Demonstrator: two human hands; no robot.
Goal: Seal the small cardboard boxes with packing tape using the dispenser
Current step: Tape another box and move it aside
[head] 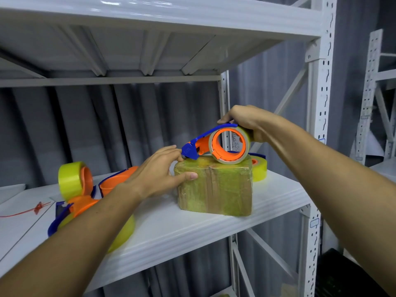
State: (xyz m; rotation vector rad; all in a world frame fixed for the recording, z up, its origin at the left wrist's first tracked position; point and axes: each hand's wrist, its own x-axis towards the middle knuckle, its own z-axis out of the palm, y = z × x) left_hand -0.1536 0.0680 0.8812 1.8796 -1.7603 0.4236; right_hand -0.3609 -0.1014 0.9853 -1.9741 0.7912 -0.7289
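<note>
From the head camera, a person's right hand (244, 123) is gripping the tape dispenser (216, 144) on top of a small cardboard box (216, 187), already heavily taped, sitting on a white shelf (192, 230), while the left hand (162, 170) is steadying the box's upper left corner, thumb on its front face and fingers at the blade end. Doing this cleanly probably means pressing the tape end down firmly, keeping the box pinned and tilting the cutter sharply to sever.

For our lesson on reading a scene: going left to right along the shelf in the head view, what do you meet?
Red zip tie → spare tape dispensers → left hand → cardboard box → yellow tape roll → shelf upright.
</note>
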